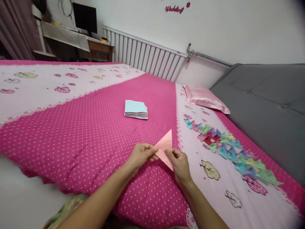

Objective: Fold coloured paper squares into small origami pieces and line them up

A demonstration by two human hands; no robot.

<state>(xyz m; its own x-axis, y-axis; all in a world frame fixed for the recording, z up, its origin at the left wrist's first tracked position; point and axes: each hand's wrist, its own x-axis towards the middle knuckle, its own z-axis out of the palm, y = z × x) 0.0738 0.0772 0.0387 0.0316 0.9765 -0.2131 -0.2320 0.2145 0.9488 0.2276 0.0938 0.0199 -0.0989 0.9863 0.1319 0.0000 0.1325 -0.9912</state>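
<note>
A sheet of salmon-pink paper (166,143), folded into a triangle, is held up between both hands over the near part of the bed. My left hand (143,155) pinches its left corner between thumb and fingers. On the other side, my right hand (179,162) grips the long right edge, thumb on the near face and fingers behind. Farther off on the bedspread lies a stack of square coloured papers (135,108) with a light blue sheet on top. Rows of small folded paper pieces (226,146) in many colours stand to the right.
The bed has a pink dotted bedspread (95,127) with pale printed bands. A pink pillow (205,98) rests near the grey headboard (267,98). Behind are a white radiator (143,52) and a desk (64,35) with a monitor (85,18).
</note>
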